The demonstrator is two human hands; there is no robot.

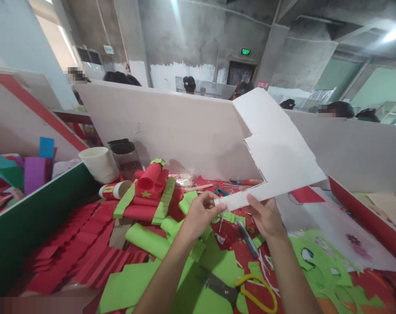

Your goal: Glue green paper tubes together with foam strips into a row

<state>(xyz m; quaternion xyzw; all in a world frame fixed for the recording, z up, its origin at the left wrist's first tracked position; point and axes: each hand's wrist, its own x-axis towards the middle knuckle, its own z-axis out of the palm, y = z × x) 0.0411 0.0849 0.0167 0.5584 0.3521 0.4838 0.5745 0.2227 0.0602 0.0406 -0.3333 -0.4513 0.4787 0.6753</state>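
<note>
My left hand (201, 213) and my right hand (266, 216) both pinch the near end of a large white board (276, 148), an L-shaped cut-out piece held up above the table. The left hand grips its narrow tip from the left; the right hand holds the lower edge just to the right. Below them lie light green paper rolls (145, 239) and green and red paper scraps. Scissors with yellow handles (250, 296) lie on green paper near my forearms.
Rolled red and green paper pieces (150, 187) are stacked mid-table. A white cup (99, 163) and a dark jar (124, 157) stand at the back left. White partition boards (172, 131) fence the table. Pleated red paper (73, 253) lies at left. Other people sit beyond the partition.
</note>
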